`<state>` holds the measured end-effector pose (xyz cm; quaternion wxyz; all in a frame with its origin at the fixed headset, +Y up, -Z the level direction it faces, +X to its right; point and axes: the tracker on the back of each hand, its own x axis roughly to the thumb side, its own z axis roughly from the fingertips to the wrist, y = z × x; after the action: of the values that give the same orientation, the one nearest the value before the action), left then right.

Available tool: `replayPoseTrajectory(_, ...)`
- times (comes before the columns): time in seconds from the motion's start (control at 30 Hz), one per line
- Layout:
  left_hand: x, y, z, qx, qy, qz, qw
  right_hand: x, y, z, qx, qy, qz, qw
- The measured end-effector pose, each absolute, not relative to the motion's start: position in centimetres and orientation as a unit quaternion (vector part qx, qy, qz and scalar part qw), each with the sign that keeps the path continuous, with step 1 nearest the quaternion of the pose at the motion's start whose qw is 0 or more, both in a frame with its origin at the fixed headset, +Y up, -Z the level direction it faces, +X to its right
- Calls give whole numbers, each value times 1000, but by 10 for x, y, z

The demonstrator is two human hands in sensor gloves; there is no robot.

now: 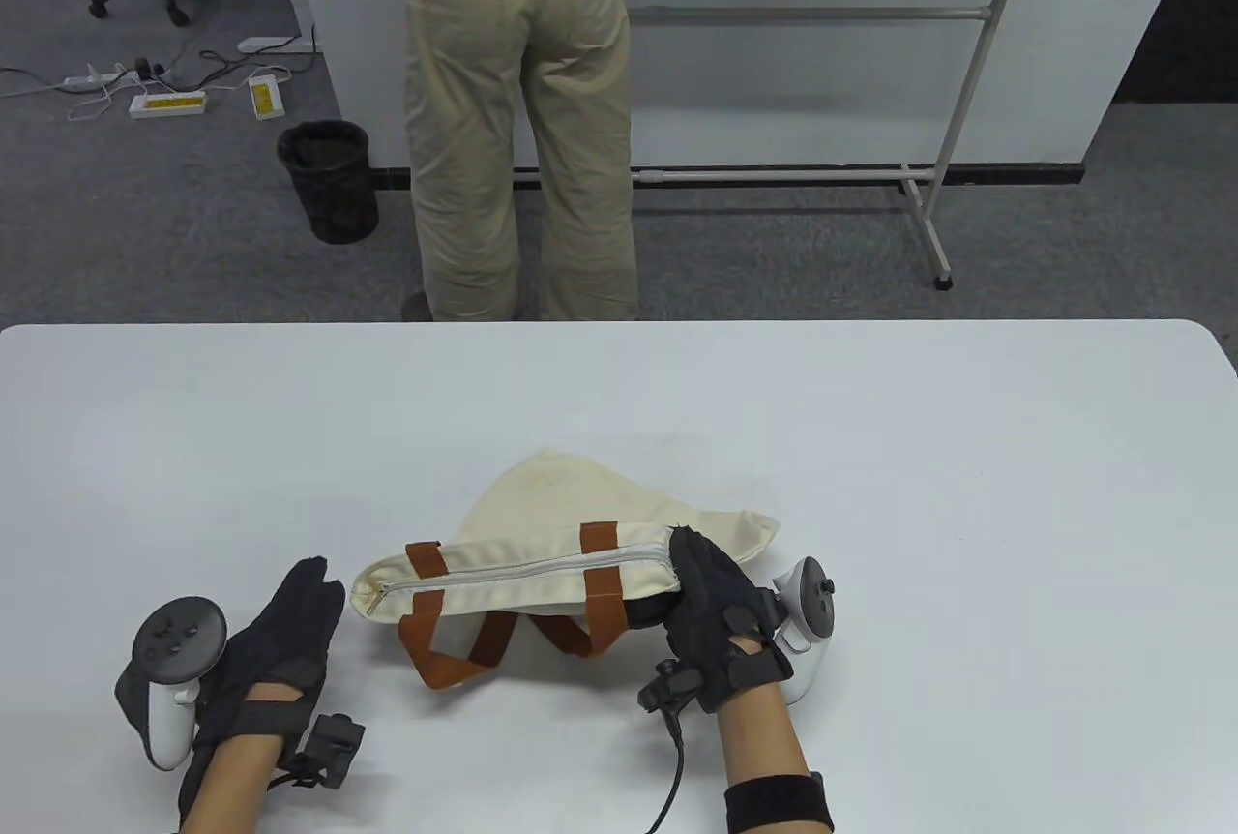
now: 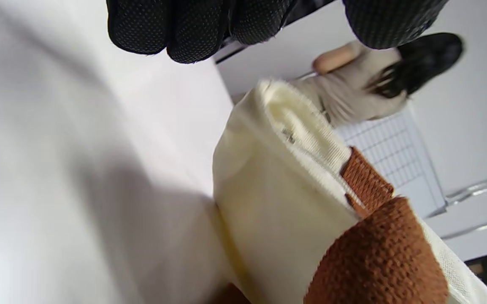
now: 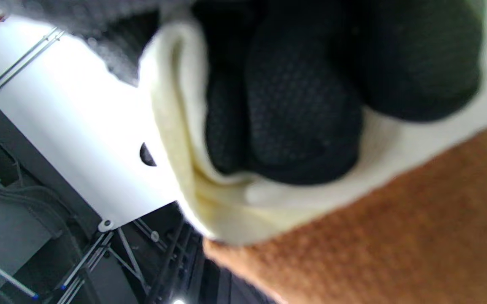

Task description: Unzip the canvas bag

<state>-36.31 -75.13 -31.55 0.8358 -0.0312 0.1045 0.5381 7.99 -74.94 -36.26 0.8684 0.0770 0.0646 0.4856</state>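
Note:
A cream canvas bag (image 1: 542, 573) with brown straps (image 1: 435, 660) lies on the white table (image 1: 870, 447) near the front edge. Its zipper (image 1: 522, 571) runs along the top edge and looks closed, with the pull at the left end (image 1: 372, 600). My right hand (image 1: 711, 597) grips the bag's right end; the right wrist view shows its fingers (image 3: 302, 118) curled around cream fabric (image 3: 193, 177). My left hand (image 1: 290, 621) rests on the table just left of the bag, apart from it, fingers stretched out. The left wrist view shows the bag's end (image 2: 285, 169) close by.
A person in khaki trousers (image 1: 522, 108) stands beyond the table's far edge. A whiteboard stand (image 1: 928, 176) and a black bin (image 1: 329, 181) are on the floor behind.

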Motion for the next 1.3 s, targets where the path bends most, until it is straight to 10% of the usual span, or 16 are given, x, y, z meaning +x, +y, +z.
replayPoseTrajectory(0.27, -353, -771, -320, -134, 80, 651, 743, 77, -749, -363, 98, 77, 487, 865)
replayPoseTrajectory(0.93, -340, -766, -327, -113, -2, 795, 595, 123, -771, -368, -28, 33, 654, 755)
replayPoseTrajectory(1.3, -339, -767, -322, -90, 24, 787, 609, 135, -749, -361, -75, -14, 766, 638)
